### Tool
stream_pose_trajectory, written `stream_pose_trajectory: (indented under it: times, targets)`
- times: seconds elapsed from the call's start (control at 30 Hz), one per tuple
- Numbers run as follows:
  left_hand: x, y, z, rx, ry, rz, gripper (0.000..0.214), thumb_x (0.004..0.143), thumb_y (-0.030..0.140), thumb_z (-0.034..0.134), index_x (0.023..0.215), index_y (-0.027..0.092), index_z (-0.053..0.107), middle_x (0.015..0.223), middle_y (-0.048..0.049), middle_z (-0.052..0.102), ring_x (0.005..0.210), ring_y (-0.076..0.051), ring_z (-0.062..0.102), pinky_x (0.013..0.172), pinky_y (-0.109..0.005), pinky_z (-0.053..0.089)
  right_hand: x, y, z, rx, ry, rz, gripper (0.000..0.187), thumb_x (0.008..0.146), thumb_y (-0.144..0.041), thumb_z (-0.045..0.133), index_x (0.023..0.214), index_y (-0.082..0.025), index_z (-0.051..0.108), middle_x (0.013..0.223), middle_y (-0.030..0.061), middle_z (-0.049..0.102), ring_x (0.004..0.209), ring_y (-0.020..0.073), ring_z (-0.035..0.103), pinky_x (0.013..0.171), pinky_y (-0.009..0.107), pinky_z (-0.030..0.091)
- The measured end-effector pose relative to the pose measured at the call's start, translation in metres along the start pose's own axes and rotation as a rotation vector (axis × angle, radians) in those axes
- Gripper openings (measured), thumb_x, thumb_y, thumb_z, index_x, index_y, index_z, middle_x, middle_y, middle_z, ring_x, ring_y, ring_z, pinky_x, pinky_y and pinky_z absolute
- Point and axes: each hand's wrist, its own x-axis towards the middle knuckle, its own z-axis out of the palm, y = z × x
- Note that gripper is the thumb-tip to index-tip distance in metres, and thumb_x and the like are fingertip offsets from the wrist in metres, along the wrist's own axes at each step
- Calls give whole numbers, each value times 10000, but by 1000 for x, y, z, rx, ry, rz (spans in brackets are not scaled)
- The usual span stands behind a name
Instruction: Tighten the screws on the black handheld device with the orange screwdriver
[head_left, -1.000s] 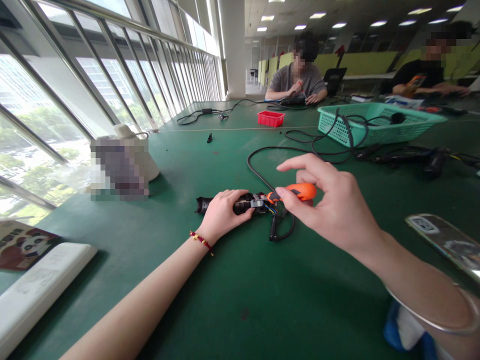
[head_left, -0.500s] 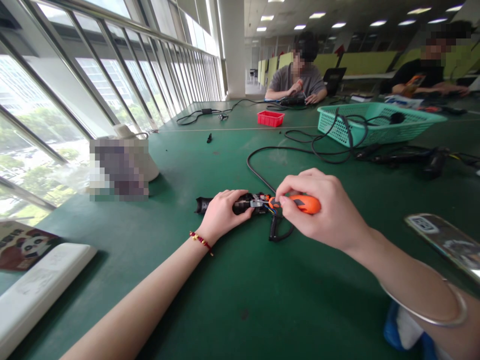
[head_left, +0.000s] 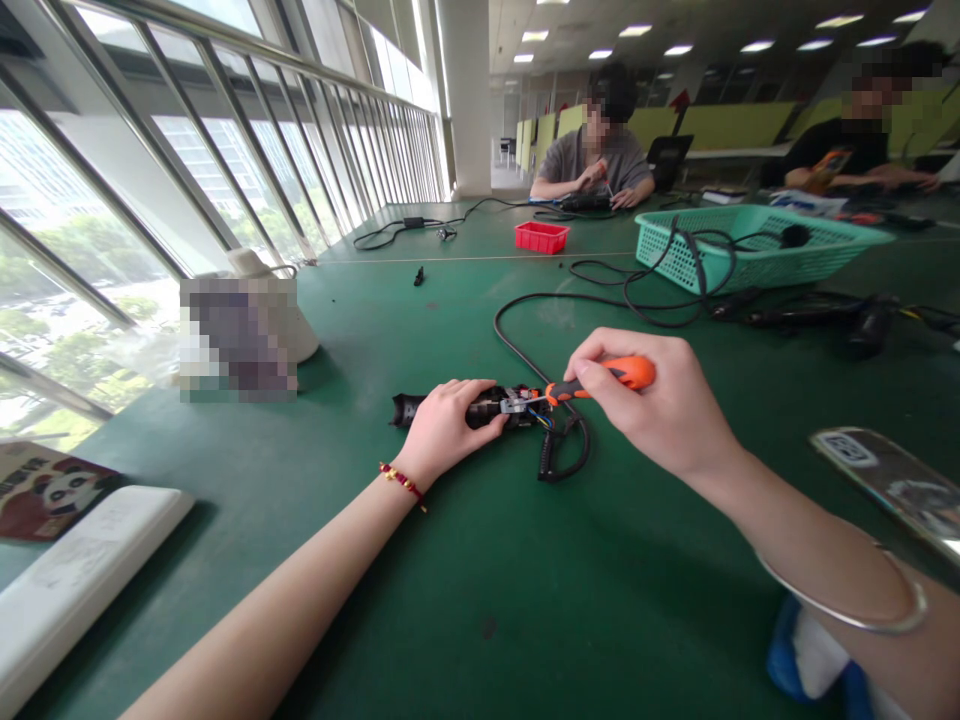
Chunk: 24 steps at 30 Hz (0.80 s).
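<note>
My left hand (head_left: 455, 420) is closed around a black cylindrical electrical device (head_left: 409, 409) that lies on the green table. The device's right end is opened up, with coloured wires and a metal part showing. In my right hand (head_left: 651, 400) is an orange and dark grey screwdriver (head_left: 634, 372), slanting down to the left. Its thin shaft reaches the metal part beside my left thumb; whether the tip touches is too small to tell. A black cable (head_left: 581, 455) loops from the device's open end.
A teal basket (head_left: 817, 265) with a cable over its rim stands at the back right, beyond a phone (head_left: 892, 480). A small red tray (head_left: 541, 238) sits further back. At left are a beige object (head_left: 304, 335) and a white block (head_left: 97, 570). Two people sit across the table.
My right hand has shifted slightly right, and the screwdriver's handle now tilts up more, with more of it showing. My left hand and the device have stayed put.
</note>
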Motion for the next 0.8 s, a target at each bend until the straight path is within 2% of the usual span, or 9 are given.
stream_pose_trajectory:
  times: [0.2,0.4,0.5,0.8]
  targets:
    - [-1,-1,0,10,14,0,376,762,381,570,1087,192,570,954,-48,657,867,-212,602,829,-343,470,4,9,-1,26,92,38,188,723,-159,480,549,-211,526,512,-22,504,473,114,400,464,261,313]
    - [0,0,0,0,11,-7,362,778,380,555,1089,197,577,945,-46,660,861,-208,605,822,-337,470,6,11,-1,16,82,57,201,716,-153,476,527,-218,492,509,-18,504,489,123,418,465,264,318]
    - [0,1,0,1,8,-14,371,776,384,559,1090,187,578,949,-48,660,862,-209,606,823,-338,470,6,11,0,21,87,68,190,713,-159,480,533,-211,509,501,-22,495,469,112,391,464,262,310]
    - [0,-1,1,3,4,-6,386,775,395,565,1099,186,580,938,-49,660,859,-208,603,817,-336,471,7,13,0,27,71,69,176,705,-177,480,539,-196,535,523,-12,522,502,117,435,486,262,310]
